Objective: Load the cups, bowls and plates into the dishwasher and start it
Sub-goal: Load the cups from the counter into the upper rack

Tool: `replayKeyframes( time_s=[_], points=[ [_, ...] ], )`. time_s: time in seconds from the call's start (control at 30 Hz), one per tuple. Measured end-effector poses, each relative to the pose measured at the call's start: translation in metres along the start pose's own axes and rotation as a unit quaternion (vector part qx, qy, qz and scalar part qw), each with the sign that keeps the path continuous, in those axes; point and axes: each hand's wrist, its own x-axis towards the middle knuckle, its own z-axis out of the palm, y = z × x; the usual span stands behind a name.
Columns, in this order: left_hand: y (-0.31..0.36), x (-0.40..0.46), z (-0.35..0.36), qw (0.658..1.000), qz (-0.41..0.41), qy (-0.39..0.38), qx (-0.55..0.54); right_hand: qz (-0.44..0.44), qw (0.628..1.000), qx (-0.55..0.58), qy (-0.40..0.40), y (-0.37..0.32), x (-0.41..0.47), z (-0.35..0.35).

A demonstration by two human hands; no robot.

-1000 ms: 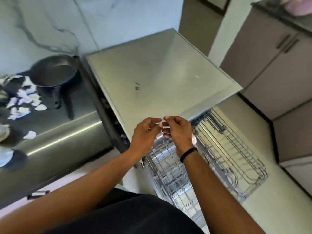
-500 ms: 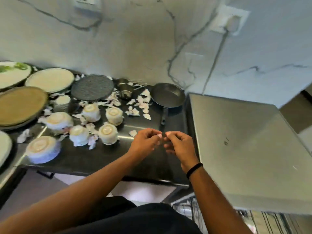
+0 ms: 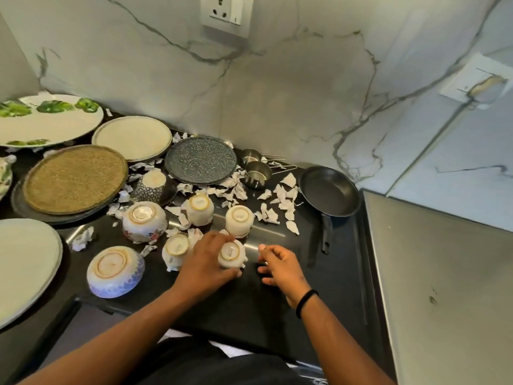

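1. The left hand [image 3: 206,259] curls round an upturned white cup [image 3: 231,253] on the black counter [image 3: 277,301], thumb at the cup's near side and fingers over its far side.
2. The right hand [image 3: 280,266] hovers just beside that cup, apart from it, its fingers loosely curled and holding nothing; a black band [image 3: 305,302] circles its wrist.
3. A second upturned white cup [image 3: 175,250] stands touching the left hand's far side, and an upturned blue-tinted bowl [image 3: 115,270] sits further left.
4. At the left edge lies a pale grey plate [image 3: 25,268], only partly in view.
5. Beyond the hands stand two more upturned cups [image 3: 200,208] [image 3: 239,220] and a floral bowl [image 3: 144,220], also upside down, amid torn paper scraps [image 3: 280,204].
6. Further back sit a speckled upturned bowl [image 3: 151,186], a woven brown plate [image 3: 75,179], and a black frying pan [image 3: 329,191] to the right.
7. Nearest the marble wall [image 3: 277,93] are a dark textured plate [image 3: 201,159], a cream plate [image 3: 132,137], a leaf-patterned plate [image 3: 50,120] and two steel measuring cups [image 3: 256,169].
8. The grey steel dishwasher top [image 3: 444,287] fills the right side.
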Motion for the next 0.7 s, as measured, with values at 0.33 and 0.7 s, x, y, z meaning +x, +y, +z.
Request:
replayKeyframes(
  time_s=[0.33, 0.7],
  points=[
    [-0.002, 0.006, 0.011, 1.0, 0.018, 0.014, -0.018, -0.005, 0.998, 0.051, 0.043, 0.006, 0.006, 0.002],
    [0.089, 0.013, 0.064, 0.957, 0.015, -0.041, -0.286, -0.068, 0.97, 0.184, 0.143, 0.01, -0.05, -0.062]
  ],
)
